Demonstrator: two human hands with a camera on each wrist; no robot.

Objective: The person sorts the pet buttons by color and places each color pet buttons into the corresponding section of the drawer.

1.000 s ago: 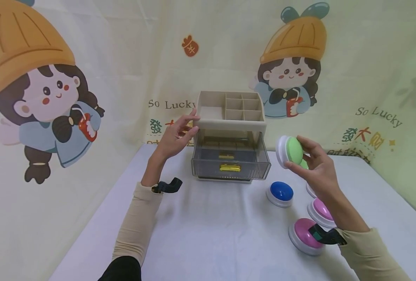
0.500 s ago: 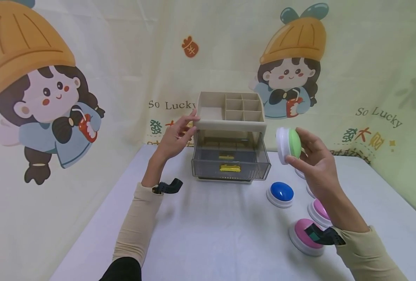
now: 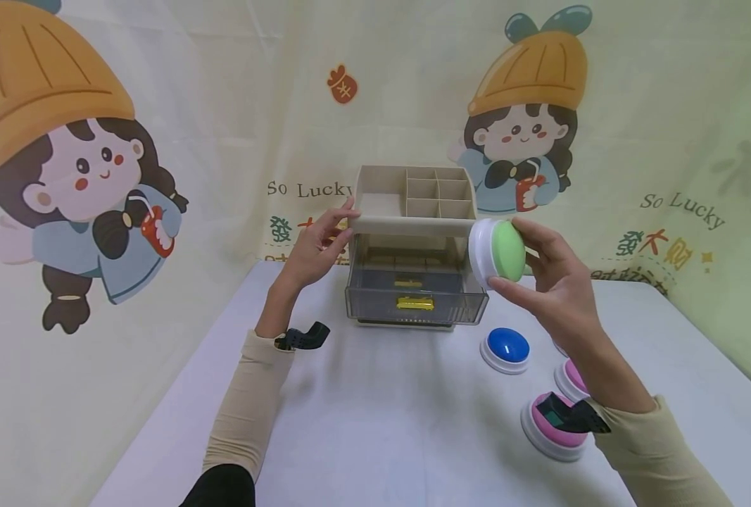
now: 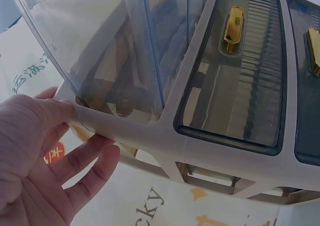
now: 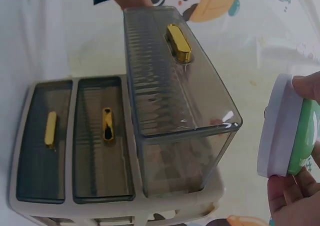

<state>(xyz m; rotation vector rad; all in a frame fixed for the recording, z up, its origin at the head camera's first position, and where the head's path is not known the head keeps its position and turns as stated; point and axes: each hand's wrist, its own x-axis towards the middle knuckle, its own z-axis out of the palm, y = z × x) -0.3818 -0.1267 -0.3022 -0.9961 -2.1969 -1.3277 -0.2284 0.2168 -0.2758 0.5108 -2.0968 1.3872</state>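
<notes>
My left hand (image 3: pixel 314 246) holds the left upper corner of a beige desk organizer (image 3: pixel 416 225), thumb on the front frame and fingers along the side in the left wrist view. Its clear top drawer (image 5: pixel 185 91) is pulled out. In the air at the organizer's right, my right hand (image 3: pixel 559 289) grips a green push button (image 3: pixel 508 251) with a round white base, tilted on its side. The base faces left and overlaps the drawer's right edge in the head view. Thumb and fingers pinch the button across its rim in the right wrist view.
A blue push button (image 3: pixel 508 345) sits on the white table (image 3: pixel 375 415) in front of the organizer. Pink push buttons (image 3: pixel 549 426) lie right of it, partly behind my right wrist. Divided compartments (image 3: pixel 440 190) top the organizer, and a printed cloth (image 3: pixel 400 91) hangs behind.
My right hand has carried the green button leftward and slightly up, from beside the organizer to over the drawer's right edge in the head view. The left hand stays at its corner.
</notes>
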